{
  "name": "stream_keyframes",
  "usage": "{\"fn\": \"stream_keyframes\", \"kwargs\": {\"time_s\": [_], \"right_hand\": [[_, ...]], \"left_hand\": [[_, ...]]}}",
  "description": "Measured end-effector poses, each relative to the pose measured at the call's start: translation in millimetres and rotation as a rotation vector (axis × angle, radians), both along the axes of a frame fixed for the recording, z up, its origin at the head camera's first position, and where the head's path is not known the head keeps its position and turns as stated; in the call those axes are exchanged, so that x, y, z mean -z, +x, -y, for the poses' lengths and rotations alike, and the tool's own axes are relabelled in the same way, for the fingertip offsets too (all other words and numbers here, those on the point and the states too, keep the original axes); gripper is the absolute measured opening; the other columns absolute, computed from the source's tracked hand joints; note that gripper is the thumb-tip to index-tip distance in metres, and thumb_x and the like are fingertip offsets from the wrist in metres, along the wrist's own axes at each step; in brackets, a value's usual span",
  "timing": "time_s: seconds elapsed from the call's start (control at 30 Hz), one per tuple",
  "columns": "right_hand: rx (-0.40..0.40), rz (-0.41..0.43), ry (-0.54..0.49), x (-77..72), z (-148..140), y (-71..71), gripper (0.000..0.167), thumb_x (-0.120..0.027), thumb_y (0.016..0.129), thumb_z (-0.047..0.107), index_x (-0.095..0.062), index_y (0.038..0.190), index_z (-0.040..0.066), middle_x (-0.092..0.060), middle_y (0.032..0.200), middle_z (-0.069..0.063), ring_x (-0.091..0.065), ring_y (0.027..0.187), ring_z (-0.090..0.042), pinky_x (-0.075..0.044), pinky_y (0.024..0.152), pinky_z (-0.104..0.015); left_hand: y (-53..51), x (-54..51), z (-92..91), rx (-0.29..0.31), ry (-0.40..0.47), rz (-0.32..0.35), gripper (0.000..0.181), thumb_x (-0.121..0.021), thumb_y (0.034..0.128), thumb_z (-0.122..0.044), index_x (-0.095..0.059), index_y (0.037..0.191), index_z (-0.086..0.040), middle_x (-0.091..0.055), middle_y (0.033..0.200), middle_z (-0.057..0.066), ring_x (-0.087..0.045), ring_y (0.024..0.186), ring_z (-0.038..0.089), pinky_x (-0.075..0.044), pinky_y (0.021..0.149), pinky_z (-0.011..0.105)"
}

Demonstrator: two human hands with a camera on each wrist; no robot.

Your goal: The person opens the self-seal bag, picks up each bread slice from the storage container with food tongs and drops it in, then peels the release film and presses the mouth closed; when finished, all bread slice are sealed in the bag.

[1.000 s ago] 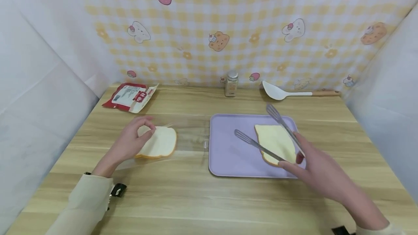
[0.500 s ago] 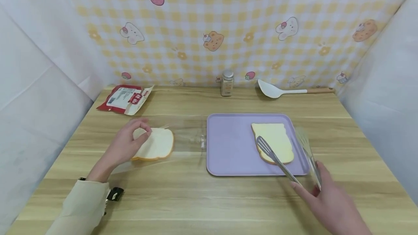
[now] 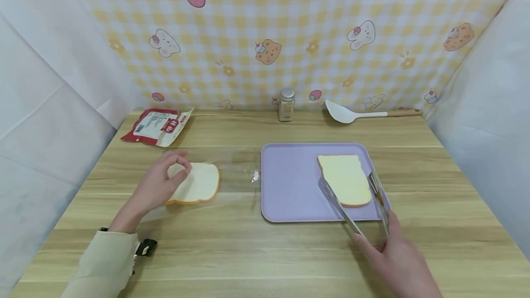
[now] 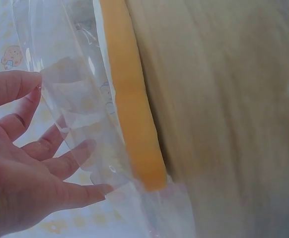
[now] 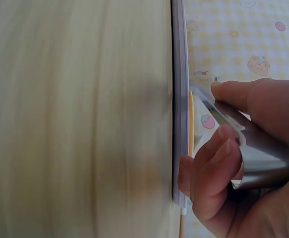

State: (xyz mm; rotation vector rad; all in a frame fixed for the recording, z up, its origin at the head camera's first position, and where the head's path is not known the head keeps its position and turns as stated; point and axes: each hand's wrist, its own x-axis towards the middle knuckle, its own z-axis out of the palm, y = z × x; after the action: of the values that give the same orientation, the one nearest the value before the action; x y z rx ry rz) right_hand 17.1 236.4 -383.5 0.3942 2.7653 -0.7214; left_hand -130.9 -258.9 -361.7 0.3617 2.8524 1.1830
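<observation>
My left hand (image 3: 159, 180) pinches the edge of a clear plastic bag (image 3: 238, 169) between thumb and forefinger. Inside or under the film lies a white bread slice (image 3: 200, 183); its orange crust (image 4: 129, 94) fills the middle of the left wrist view. On the right, my right hand (image 3: 399, 259) holds metal tongs (image 3: 342, 211) with the arms spread. Their slotted tips stand at the left and right sides of a second bread slice (image 3: 345, 178), pale yellow on top, on a lilac tray (image 3: 290, 183). Whether the tips touch its crust, I cannot tell.
At the back left lies a red and white packet (image 3: 157, 126). A small spice jar (image 3: 286, 106) stands by the patterned back cloth. Right of it rests a white spoon (image 3: 343, 113) with a wooden handle. White cloth walls (image 3: 476, 118) flank the wooden table.
The tongs have moved down from above the slice, first back to the right, then left, so their arms straddle it. My left hand keeps its pinch on the bag; the head view has shifted slightly.
</observation>
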Motion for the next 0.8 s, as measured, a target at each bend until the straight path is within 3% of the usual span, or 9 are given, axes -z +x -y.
{"fn": "stream_keyframes", "kwargs": {"time_s": [0.07,0.13,0.27,0.47,0.67,0.8], "right_hand": [[0.005,-0.01,0.012,0.8,3.4,-1.1,0.122,-0.06,0.097,0.071,0.001,0.163,-0.01,-0.071,0.106,-0.031,-0.069,0.098,-0.044,-0.056,0.088,-0.059],[0.011,-0.005,0.019,1.0,7.6,-3.0,0.123,-0.056,0.097,0.074,0.003,0.163,-0.011,-0.062,0.126,-0.044,-0.065,0.114,-0.057,-0.051,0.096,-0.068],[0.027,0.027,0.024,0.9,16.2,-8.1,0.125,-0.05,0.097,0.079,0.007,0.162,-0.011,-0.041,0.146,-0.051,-0.051,0.131,-0.065,-0.047,0.102,-0.071],[0.041,0.056,0.029,1.5,20.5,-11.4,0.127,-0.042,0.094,0.085,0.011,0.162,-0.009,-0.041,0.144,-0.053,-0.051,0.13,-0.065,-0.047,0.101,-0.071],[0.004,0.048,0.058,1.6,17.7,-11.0,0.12,-0.039,0.099,0.081,0.01,0.162,-0.008,-0.05,0.136,-0.052,-0.056,0.125,-0.064,-0.049,0.098,-0.07],[-0.03,0.042,0.079,2.7,14.6,-11.3,0.114,-0.039,0.102,0.077,0.01,0.163,-0.007,-0.061,0.121,-0.048,-0.066,0.11,-0.059,-0.052,0.09,-0.067]], "left_hand": [[0.0,0.1,-0.3,-0.001,0.002,0.005,0.013,-0.06,0.1067,-0.016,-0.066,0.108,-0.005,-0.049,0.155,0.026,-0.04,0.146,0.052,-0.032,0.114,0.073],[-0.2,0.5,-0.4,-0.001,0.005,0.009,0.012,-0.061,0.1068,-0.016,-0.065,0.108,-0.005,-0.049,0.155,0.027,-0.04,0.146,0.052,-0.032,0.114,0.073],[-1.1,0.6,-0.8,-0.002,0.005,0.02,0.013,-0.06,0.1071,-0.017,-0.065,0.109,-0.005,-0.048,0.156,0.027,-0.039,0.147,0.052,-0.031,0.115,0.074],[-1.3,-1.0,-2.5,-0.004,0.001,0.03,0.014,-0.06,0.1075,-0.018,-0.066,0.11,-0.006,-0.047,0.157,0.026,-0.038,0.148,0.051,-0.031,0.115,0.074],[-0.1,-1.8,-2.6,-0.003,0.003,0.034,0.015,-0.06,0.1082,-0.02,-0.065,0.11,-0.006,-0.046,0.158,0.026,-0.036,0.149,0.051,-0.031,0.114,0.074],[0.7,-0.8,-1.9,-0.004,-0.002,0.031,0.015,-0.06,0.1081,-0.019,-0.065,0.11,-0.006,-0.047,0.158,0.026,-0.037,0.148,0.052,-0.032,0.114,0.075]]}}
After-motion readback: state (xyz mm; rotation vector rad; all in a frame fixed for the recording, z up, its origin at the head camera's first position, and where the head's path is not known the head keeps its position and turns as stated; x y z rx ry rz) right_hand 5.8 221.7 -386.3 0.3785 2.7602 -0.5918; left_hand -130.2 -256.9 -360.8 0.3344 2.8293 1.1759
